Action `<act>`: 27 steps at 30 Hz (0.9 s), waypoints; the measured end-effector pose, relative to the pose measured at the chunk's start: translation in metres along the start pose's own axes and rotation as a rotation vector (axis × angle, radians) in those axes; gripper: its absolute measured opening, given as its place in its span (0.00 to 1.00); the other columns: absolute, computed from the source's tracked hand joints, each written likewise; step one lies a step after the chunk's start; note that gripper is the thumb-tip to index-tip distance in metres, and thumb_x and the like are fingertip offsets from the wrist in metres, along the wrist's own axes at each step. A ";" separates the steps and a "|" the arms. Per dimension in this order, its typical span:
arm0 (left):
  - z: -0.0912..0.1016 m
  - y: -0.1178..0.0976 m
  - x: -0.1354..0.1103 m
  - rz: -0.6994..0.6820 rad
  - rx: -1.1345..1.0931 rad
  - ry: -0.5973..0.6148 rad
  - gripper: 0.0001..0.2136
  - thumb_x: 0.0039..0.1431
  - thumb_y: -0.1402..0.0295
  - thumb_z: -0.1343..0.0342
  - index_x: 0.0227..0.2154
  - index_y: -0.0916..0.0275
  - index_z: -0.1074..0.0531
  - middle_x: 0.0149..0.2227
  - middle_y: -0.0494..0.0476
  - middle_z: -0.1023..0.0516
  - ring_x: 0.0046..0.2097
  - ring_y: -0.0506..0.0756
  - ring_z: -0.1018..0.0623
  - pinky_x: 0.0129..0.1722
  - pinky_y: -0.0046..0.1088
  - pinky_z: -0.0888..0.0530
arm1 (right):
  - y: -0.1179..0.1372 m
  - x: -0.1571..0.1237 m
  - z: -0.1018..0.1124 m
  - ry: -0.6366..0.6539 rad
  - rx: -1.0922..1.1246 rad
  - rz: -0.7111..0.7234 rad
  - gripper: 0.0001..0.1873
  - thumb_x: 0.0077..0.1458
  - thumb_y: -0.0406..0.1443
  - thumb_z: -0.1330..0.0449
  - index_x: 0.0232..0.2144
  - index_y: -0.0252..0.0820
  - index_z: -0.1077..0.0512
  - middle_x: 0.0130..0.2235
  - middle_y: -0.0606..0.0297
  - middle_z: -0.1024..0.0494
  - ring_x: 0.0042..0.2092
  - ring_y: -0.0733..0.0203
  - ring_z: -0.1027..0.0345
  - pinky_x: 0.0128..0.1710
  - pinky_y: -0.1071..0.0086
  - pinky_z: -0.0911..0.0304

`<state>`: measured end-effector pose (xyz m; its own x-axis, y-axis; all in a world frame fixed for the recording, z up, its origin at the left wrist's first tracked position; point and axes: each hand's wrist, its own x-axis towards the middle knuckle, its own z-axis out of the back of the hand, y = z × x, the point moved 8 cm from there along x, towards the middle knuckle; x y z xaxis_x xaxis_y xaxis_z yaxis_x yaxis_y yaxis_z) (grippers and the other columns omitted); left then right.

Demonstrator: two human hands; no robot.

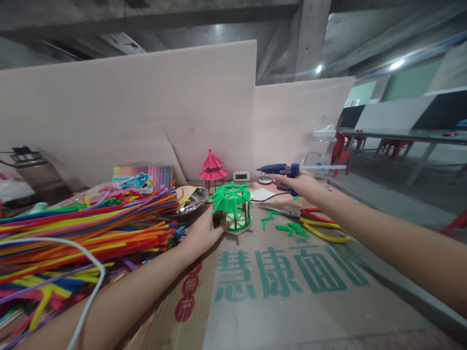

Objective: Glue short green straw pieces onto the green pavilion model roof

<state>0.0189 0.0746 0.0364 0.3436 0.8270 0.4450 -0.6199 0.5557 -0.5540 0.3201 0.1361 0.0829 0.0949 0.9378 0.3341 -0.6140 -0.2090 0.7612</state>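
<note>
A small pavilion (233,206) with a green pipe-cleaner roof and dark posts stands upright, gripped at its near side by the left hand (202,233); a blue glue gun (288,170) sits level in the right hand (301,183), nozzle pointing left of the grip, white stick jutting out right.

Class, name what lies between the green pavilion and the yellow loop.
Scattered green pipe-cleaner pieces lie on the cardboard between the green pavilion and the yellow loop, as the head view shows.

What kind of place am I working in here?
Probably a craft bench in a bare concrete hall: heaped pipe cleaners, a glue gun in the right hand, a green pavilion model held by the left hand.
</note>
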 end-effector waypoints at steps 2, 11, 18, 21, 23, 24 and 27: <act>-0.001 0.000 0.001 -0.006 -0.008 0.007 0.16 0.60 0.61 0.43 0.48 0.63 0.31 0.47 0.64 0.20 0.49 0.63 0.21 0.52 0.43 0.25 | -0.010 0.019 -0.004 0.007 -0.077 -0.055 0.17 0.58 0.45 0.36 0.37 0.35 0.21 0.32 0.53 0.18 0.33 0.53 0.24 0.31 0.66 0.32; -0.003 0.007 0.002 0.035 -0.015 0.021 0.14 0.58 0.60 0.44 0.44 0.61 0.30 0.44 0.62 0.19 0.47 0.64 0.20 0.51 0.45 0.25 | -0.046 0.033 -0.038 0.110 -0.356 -0.083 0.16 0.56 0.42 0.32 0.37 0.31 0.20 0.36 0.50 0.17 0.39 0.50 0.23 0.34 0.69 0.35; -0.004 0.007 0.002 0.014 -0.043 0.019 0.13 0.59 0.62 0.44 0.45 0.61 0.30 0.46 0.61 0.19 0.49 0.63 0.20 0.53 0.44 0.25 | -0.041 0.025 -0.027 0.178 -0.472 -0.010 0.16 0.55 0.44 0.32 0.39 0.35 0.20 0.40 0.53 0.16 0.40 0.51 0.23 0.37 0.70 0.35; -0.004 0.006 0.002 0.023 -0.057 0.031 0.14 0.59 0.61 0.44 0.46 0.62 0.30 0.46 0.62 0.19 0.49 0.63 0.20 0.53 0.44 0.26 | -0.039 0.018 -0.020 0.177 -0.515 0.011 0.15 0.55 0.43 0.33 0.37 0.37 0.19 0.39 0.53 0.16 0.39 0.52 0.24 0.37 0.69 0.36; -0.003 0.005 0.002 0.031 -0.049 0.036 0.14 0.59 0.60 0.45 0.45 0.62 0.31 0.45 0.62 0.19 0.49 0.64 0.20 0.53 0.45 0.26 | -0.037 0.016 -0.012 0.173 -0.546 0.017 0.13 0.54 0.43 0.33 0.35 0.39 0.19 0.37 0.54 0.16 0.38 0.52 0.24 0.37 0.69 0.37; -0.003 0.005 0.002 0.038 -0.043 0.037 0.14 0.60 0.60 0.45 0.45 0.62 0.31 0.45 0.62 0.19 0.49 0.64 0.20 0.53 0.45 0.26 | -0.035 0.016 -0.007 0.171 -0.564 0.018 0.11 0.53 0.42 0.32 0.33 0.39 0.19 0.35 0.55 0.17 0.37 0.52 0.24 0.36 0.68 0.38; -0.003 0.005 0.002 0.058 -0.035 0.037 0.14 0.59 0.60 0.45 0.44 0.62 0.30 0.44 0.61 0.19 0.47 0.63 0.20 0.52 0.44 0.25 | -0.020 0.017 0.014 0.160 -0.611 0.019 0.09 0.50 0.39 0.32 0.23 0.40 0.22 0.25 0.57 0.21 0.32 0.52 0.27 0.33 0.67 0.41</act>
<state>0.0184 0.0794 0.0328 0.3340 0.8599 0.3860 -0.6148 0.5092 -0.6023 0.3449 0.1519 0.0811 -0.0095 0.9752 0.2211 -0.9555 -0.0740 0.2855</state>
